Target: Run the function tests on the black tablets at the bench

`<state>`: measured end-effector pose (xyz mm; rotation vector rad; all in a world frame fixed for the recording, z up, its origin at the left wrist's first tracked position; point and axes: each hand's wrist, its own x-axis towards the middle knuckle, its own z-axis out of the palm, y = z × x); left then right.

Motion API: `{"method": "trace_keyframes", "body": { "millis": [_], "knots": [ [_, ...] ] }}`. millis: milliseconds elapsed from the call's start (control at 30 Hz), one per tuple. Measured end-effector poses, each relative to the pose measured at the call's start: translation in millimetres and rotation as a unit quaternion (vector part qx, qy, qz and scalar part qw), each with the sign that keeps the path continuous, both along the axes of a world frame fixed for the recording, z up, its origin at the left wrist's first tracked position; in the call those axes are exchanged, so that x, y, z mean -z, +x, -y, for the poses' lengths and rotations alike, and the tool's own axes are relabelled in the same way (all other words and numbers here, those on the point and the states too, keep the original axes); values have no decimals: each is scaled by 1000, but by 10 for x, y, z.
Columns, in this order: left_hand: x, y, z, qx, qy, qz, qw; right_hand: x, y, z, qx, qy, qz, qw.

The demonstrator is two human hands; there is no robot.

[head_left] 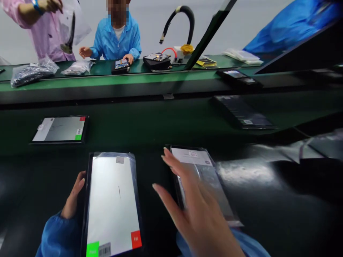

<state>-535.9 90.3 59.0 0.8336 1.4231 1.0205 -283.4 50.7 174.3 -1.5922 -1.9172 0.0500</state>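
Note:
My left hand (73, 195) grips the left edge of a tablet (111, 200), its thumb side showing and the other fingers hidden behind. The lit white screen has a short dark line in the middle, a green box and a barcode sticker at bottom left, and a red box at bottom right. Clear film covers the front. To the right, my right hand (198, 203) is open, thumb and fingers apart, in front of a second film-covered tablet (214, 178) with a grey and white screen. Whether it touches that tablet I cannot tell.
A third tablet (60, 129) lies at left on the dark green surface, and a dark-screened one (243, 112) at right. Beyond a raised green ledge (107, 84), a person in blue (115, 39) handles an opened device (121, 65). Bagged items (33, 72) lie there too.

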Motion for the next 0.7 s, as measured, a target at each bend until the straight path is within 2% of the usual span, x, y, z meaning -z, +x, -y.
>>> {"method": "trace_keyframes", "body": {
  "millis": [33, 100, 200, 267, 367, 433, 533, 567, 633, 700],
  "knots": [
    [-12, 21, 5, -6, -7, 32, 999, 12, -45, 47, -35, -12, 3, 999],
    [-30, 52, 8, -15, -17, 68, 997, 122, -132, 185, -156, -39, 22, 987],
    [-37, 73, 0, -24, -20, 61, 998, 459, -300, 414, -341, 6, 85, 936],
    [-35, 80, -3, -31, -19, 60, 998, 700, -454, 543, -376, 56, 115, 918],
    [-37, 91, -2, -35, -13, 56, 998, 917, -668, 652, -336, 103, 131, 927],
    [-43, 99, -4, -35, -9, 52, 998, 941, -708, 665, -330, 110, 128, 929],
    [-51, 106, -11, -37, -11, 55, 998, 899, -539, 651, -307, 71, 81, 946],
    [-50, 107, -14, -39, -15, 59, 997, 901, -439, 649, -270, 42, 46, 961],
    [-37, 108, -19, -46, -27, 69, 996, 966, -227, 661, -150, -35, -34, 987],
    [-14, 117, -20, -54, -44, 87, 994, 1119, -63, 701, -50, -107, -84, 989]
  ]
}}
